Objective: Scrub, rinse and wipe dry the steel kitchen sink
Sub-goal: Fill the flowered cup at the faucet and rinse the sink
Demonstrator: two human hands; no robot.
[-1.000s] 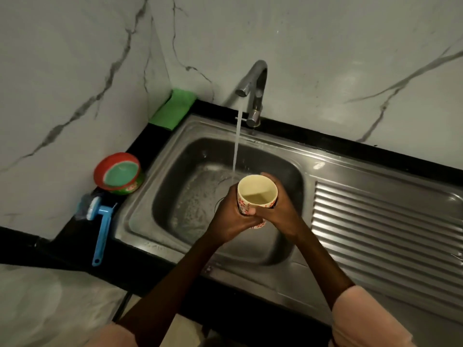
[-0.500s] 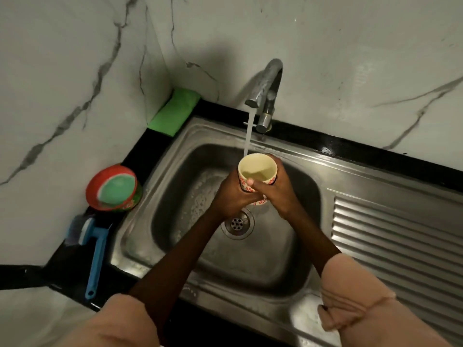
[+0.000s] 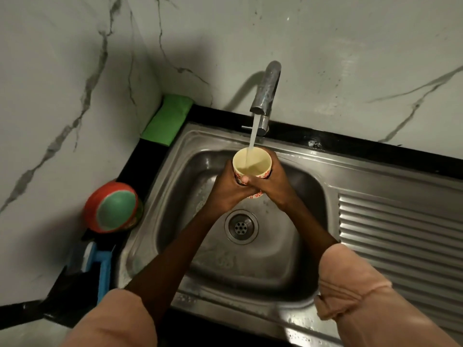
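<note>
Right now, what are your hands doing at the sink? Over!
Left hand and right hand grip cup. Cup under running tap, filling, above steel sink. Drain uncovered. Over.

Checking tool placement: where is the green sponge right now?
In the head view, the green sponge lies upper left on the black counter, in the wall corner behind the sink, left of the tap.

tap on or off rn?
On. A stream runs from the tap spout into the upright cup, which the left hand and right hand hold over the sink.
</note>
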